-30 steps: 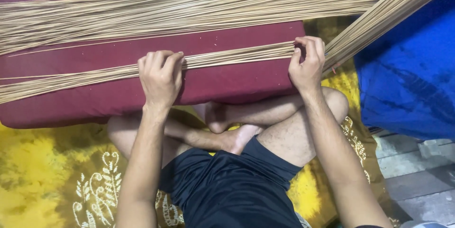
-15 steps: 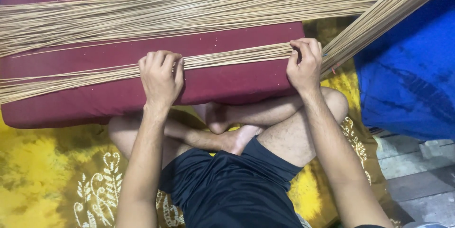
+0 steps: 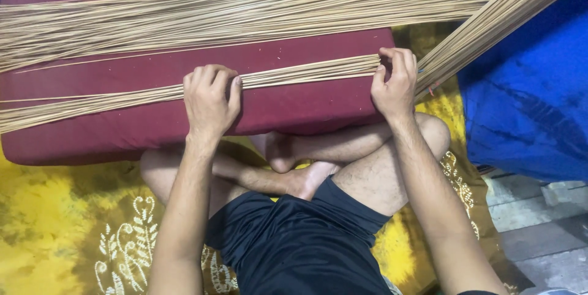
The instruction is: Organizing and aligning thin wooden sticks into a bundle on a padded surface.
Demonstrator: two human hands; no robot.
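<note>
Both the left hand (image 3: 209, 100) and right hand (image 3: 395, 83) close around a thin bundle of sticks (image 3: 300, 74) (spanning between them), lying under their curled fingers.

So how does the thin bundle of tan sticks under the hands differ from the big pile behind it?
The thin bundle of tan sticks is narrow, and both the left hand and the right hand grip it. The wide pile of tan sticks is far thicker, fanned out and untouched. Both lie lengthwise across the maroon cushion.
</note>
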